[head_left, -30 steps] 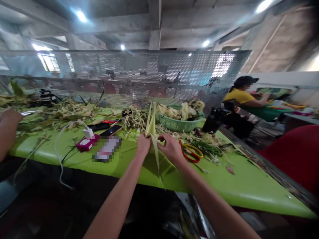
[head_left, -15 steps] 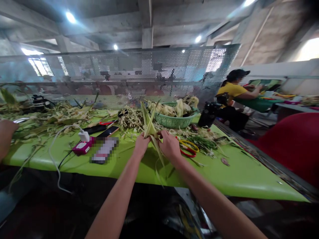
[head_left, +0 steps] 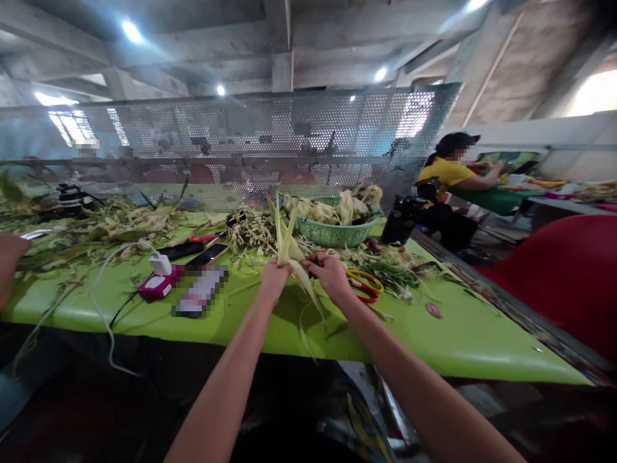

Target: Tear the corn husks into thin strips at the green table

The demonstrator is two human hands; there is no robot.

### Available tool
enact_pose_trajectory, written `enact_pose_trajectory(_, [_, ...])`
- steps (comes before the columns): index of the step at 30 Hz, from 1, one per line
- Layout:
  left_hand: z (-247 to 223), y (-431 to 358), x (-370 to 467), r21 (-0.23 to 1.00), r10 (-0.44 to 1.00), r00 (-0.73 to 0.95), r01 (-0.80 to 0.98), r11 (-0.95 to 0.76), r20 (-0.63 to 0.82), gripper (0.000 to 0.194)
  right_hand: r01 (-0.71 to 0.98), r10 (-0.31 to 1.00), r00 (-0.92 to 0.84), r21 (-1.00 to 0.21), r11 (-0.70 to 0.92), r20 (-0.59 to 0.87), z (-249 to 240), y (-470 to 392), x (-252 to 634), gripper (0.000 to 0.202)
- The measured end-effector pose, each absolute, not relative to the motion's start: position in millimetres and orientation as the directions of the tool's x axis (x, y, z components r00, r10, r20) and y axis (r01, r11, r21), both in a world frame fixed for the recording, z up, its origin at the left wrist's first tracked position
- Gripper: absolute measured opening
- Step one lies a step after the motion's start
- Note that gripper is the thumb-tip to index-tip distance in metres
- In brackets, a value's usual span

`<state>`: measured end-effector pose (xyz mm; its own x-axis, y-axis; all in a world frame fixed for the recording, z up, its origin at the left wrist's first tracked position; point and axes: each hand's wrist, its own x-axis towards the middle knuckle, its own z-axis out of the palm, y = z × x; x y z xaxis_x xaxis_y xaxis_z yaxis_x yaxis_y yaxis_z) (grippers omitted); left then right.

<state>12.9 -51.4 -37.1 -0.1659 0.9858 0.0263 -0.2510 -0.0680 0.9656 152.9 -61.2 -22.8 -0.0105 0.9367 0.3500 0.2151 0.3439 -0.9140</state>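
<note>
Pale green corn husk strips [head_left: 287, 239] stand up in a splayed bunch from my hands, just above the green tabletop. My left hand [head_left: 275, 281] pinches the base of the bunch, its fingers closed. On the other side, my right hand [head_left: 330, 275] is closed too, with thumb and fingertips on a strip of the same husk. One long strip hangs down between the hands toward the table edge. Close by on the right lie scissors [head_left: 369, 283] with red and yellow handles. Behind the bunch sits a green plastic basket [head_left: 332, 234] filled with husks.
Phones [head_left: 212, 255], a pink power strip [head_left: 158, 286] and a white cable lie left. Husk scraps [head_left: 116, 218] cover the back left. A black bottle [head_left: 398, 222] stands right. Another person's hand [head_left: 10, 257] shows at far left; a person in yellow [head_left: 446, 170] sits right.
My right hand has shifted slightly away from my left, and the hanging strip has swung a little to the right. The upright strips have changed angle slightly. My left hand keeps its hold.
</note>
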Motion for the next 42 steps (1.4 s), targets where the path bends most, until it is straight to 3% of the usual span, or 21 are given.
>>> enact_pose_trajectory(4, [-45.8,-44.6,14.1,0.947,0.982,-0.043,-0.259,-0.187,0.182,0.019,0.232,0.929,-0.018,-0.902,0.363,0.369,-29.6,-58.8,151.7,0.034])
enact_pose_trajectory(11, [-45.4,-47.6,13.1,0.95,0.966,-0.016,-0.174,-0.258,0.26,0.017,0.584,0.872,-0.002,-0.708,0.398,0.489,-30.7,-62.7,154.2,0.022])
enact_pose_trajectory(15, [-47.2,-46.3,11.9,0.95,0.956,0.013,-0.116,-0.29,0.293,0.016,0.668,0.867,-0.01,-0.642,0.377,0.499,-26.8,-65.2,154.6,0.02])
enact_pose_trajectory(24, [-41.1,-52.9,8.4,0.9,0.917,-0.033,0.211,-0.383,0.398,0.022,0.766,0.865,-0.059,-0.534,0.359,0.498,-18.4,-71.6,152.4,0.015])
enact_pose_trajectory(30, [-36.2,-59.5,8.7,0.747,0.871,0.047,0.493,-0.446,0.489,0.022,0.786,0.846,-0.054,-0.499,0.364,0.531,-19.5,-72.6,149.1,0.021])
enact_pose_trajectory(35, [-36.6,-59.7,8.9,0.722,0.875,0.042,0.547,-0.424,0.482,0.022,0.79,0.838,-0.032,-0.5,0.355,0.544,-21.6,-71.8,145.6,0.022])
enact_pose_trajectory(42, [-35.7,-61.3,8.8,0.776,0.886,0.028,0.471,-0.42,0.463,0.023,0.755,0.855,-0.006,-0.558,0.344,0.519,-19.4,-72.1,143.7,0.022])
